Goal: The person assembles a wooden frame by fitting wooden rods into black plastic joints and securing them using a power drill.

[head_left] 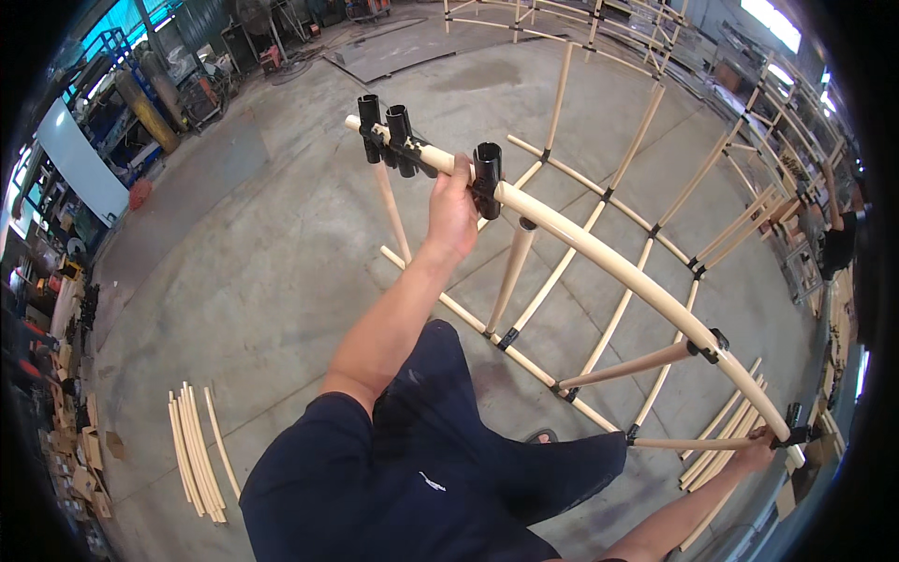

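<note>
A long cream pipe [599,251] runs across in front of me, carried on upright pipes of a frame. My left hand [452,214] is closed round it, between black pipe joints. One black joint [486,181] stands just right of that hand; two more joints [400,140] sit near the pipe's far left end. At the near right end, my right hand [753,452] is closed on the pipework beside another black joint [796,435]; its fingers are partly hidden. Below, the frame's bottom pipes [449,304] form a grid on the floor.
Loose cream pipes lie on the floor at left [194,454] and at right [726,445]. More pipe racks [581,37] stand at the back. A person [840,239] is at the far right. Cardboard boxes [91,448] line the left edge.
</note>
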Available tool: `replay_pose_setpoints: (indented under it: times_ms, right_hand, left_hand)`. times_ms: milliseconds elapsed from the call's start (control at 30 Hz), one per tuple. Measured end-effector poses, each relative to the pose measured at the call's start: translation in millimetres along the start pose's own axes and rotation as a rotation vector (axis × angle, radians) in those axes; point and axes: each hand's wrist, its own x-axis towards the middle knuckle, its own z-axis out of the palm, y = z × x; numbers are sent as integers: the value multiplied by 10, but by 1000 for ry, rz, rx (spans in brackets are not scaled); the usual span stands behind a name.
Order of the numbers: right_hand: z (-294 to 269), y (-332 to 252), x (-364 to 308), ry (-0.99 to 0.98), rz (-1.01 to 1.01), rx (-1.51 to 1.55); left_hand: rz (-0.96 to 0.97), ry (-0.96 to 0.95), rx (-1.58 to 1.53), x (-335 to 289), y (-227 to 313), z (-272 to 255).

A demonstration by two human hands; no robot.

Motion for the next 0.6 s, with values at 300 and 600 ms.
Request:
replay_pose_setpoints:
  times_ms: [300,600]
  right_hand:
    - [75,-43,-14,23,-22,-84]
    - [-15,-69,33,-23,12,-100]
  left_hand:
    - [-25,2,-42,149,-18,105]
    - [-67,-142,-55,39,47,-182]
